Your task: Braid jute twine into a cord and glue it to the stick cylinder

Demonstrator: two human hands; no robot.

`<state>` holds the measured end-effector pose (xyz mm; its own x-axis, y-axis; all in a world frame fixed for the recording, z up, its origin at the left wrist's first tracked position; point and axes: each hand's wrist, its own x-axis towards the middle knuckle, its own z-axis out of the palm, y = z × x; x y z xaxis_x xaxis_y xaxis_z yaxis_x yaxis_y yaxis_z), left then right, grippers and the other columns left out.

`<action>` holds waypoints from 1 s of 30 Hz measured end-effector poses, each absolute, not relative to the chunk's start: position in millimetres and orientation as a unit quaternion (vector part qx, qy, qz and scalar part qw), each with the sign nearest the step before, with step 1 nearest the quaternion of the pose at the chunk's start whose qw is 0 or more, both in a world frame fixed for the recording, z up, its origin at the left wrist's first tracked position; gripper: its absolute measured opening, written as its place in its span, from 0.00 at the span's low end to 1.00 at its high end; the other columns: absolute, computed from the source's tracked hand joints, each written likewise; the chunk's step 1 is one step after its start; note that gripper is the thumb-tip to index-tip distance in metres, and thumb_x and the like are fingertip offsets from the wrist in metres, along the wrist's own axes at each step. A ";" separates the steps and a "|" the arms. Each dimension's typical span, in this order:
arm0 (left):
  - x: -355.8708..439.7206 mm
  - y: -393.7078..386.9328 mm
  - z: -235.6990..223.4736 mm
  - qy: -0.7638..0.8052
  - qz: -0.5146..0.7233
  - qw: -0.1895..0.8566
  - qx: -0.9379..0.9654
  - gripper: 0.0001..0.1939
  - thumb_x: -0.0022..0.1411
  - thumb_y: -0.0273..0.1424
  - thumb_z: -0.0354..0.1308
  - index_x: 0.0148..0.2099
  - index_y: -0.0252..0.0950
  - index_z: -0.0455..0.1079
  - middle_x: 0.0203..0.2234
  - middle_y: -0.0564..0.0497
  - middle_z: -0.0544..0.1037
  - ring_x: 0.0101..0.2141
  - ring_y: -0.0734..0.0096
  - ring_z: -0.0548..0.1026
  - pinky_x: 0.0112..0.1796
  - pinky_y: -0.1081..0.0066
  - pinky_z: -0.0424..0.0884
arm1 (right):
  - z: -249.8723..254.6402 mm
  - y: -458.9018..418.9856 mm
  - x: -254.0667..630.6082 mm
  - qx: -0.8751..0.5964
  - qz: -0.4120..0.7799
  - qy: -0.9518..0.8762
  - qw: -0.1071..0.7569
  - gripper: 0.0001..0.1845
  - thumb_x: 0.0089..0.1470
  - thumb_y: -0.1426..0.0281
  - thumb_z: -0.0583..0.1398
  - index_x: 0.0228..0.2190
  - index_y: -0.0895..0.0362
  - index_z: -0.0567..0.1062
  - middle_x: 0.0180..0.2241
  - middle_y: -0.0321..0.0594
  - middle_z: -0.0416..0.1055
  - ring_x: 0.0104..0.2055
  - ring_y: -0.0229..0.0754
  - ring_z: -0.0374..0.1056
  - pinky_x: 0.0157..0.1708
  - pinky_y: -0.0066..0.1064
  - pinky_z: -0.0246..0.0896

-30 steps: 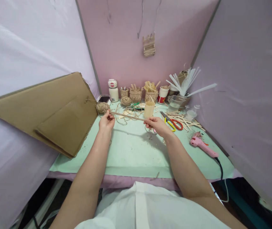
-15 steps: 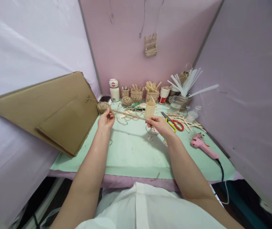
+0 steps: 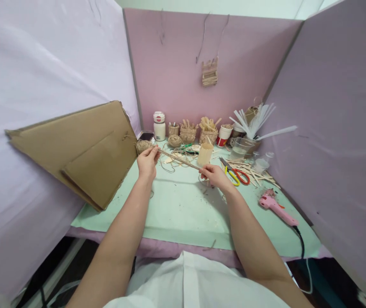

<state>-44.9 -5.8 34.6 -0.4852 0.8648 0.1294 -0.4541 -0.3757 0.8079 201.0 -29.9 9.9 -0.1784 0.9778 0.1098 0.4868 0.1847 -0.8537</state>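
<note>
Had the green worktop (image 3: 183, 209) close to the body, and the pink glue gun (image 3: 278, 208) lying on the right side. Held the right hand (image 3: 213, 175) nearer than the left, with thumb and fingers pinching the near end of the twine (image 3: 178, 159). Saw the scissors (image 3: 231, 170) just to the right of that hand, lying near thin wood sticks (image 3: 255, 172). Held the twine straight in the air between both hands, with its long way running from the right hand outward and to the left. Pinched its far end in the left hand (image 3: 147, 163). Saw a small wooden cup (image 3: 205, 154) just past the right hand, and a twine ball (image 3: 143, 146) just behind the left, by the big brown cardboard (image 3: 90, 158). Could not tell about any touching there. Farther back, saw two baskets (image 3: 208, 137) of sticks, then the pink wall (image 3: 170, 72).
</note>
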 end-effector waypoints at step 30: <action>1.5 -29.0 20.1 0.416 0.483 0.271 0.721 0.09 0.59 0.33 0.52 0.40 0.36 0.70 0.39 0.47 0.74 0.43 0.67 0.70 0.44 0.70 0.62 | 21.4 -44.2 190.1 -0.461 0.439 -0.690 0.344 0.15 0.47 0.59 0.59 0.23 0.59 0.73 0.20 0.34 0.67 0.23 0.33 0.58 0.24 0.25 0.48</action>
